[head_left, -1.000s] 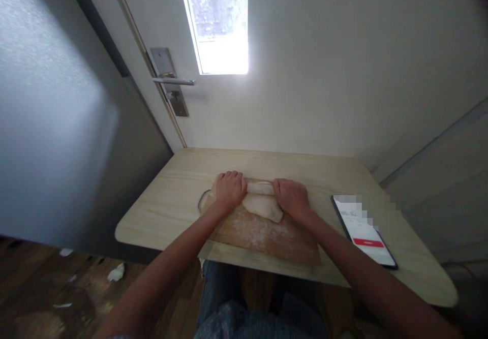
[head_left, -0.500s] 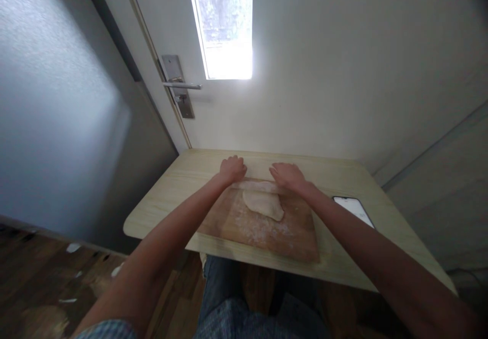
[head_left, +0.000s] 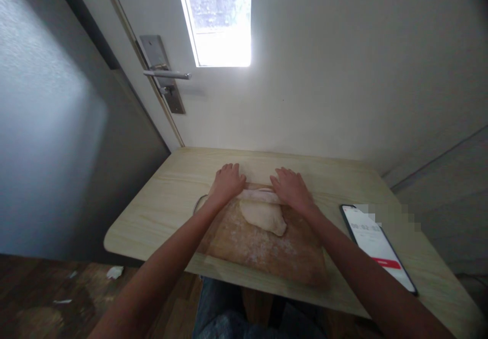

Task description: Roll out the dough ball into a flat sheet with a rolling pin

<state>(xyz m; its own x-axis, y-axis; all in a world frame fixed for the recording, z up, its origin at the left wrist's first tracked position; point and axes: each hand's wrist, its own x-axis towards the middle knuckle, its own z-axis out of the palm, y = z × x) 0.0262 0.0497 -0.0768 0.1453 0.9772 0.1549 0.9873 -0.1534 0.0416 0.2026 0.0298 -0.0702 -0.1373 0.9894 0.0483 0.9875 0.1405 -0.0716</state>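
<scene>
STEP: we read rolling pin [head_left: 259, 195] pressed on dough [head_left: 264, 218] | left hand [head_left: 229, 181], right hand [head_left: 292, 189]: fingers extended flat over pin ends, nothing gripped | NEXT: calls for even palm pressure.

Window [head_left: 221, 24] at upper centre glares white; my left hand [head_left: 227, 182] and right hand [head_left: 290, 189] sit dim, corners warped.

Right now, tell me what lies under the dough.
A floured wooden board on the table. The board beneath the dough is covered; the rolling pin hides the dough's far edge.
</scene>
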